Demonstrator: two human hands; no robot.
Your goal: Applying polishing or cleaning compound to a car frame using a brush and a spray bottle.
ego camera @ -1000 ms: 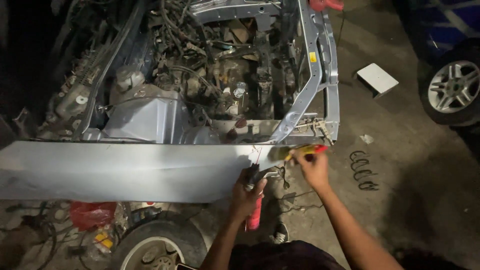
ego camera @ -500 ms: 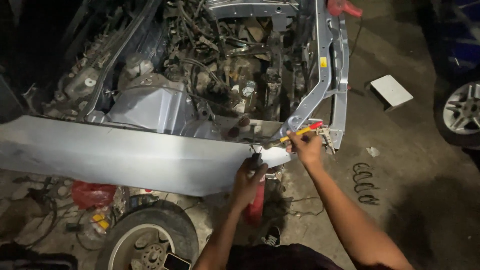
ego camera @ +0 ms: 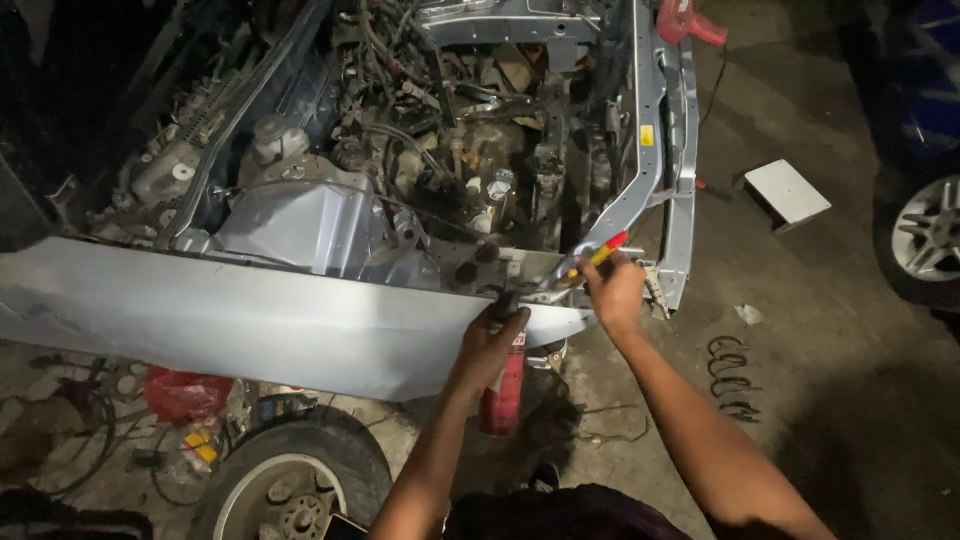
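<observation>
Evidently, the left hand [ego camera: 492, 335] gripped the silver fender's [ego camera: 250, 320] front edge, steadying it, while the right hand [ego camera: 612, 290] closed around a red-and-yellow screwdriver [ego camera: 598, 256] at the frame [ego camera: 655, 150].

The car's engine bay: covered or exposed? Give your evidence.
Exposed. No hood covers the engine bay; hoses and parts show from above, beyond the silver fender.

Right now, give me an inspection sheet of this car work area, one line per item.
Surface: concrete floor, stained.
Job's things: silver fender loose at the car's front; red-and-yellow screwdriver at its front end.
Clutter: red canister, red bag, coil spring, white box.
Hands: left hand grips the fender edge; right hand holds the screwdriver.
Cables: tangled in the engine bay.
Surroundings: wheel below, another car's wheel on the right.
</observation>
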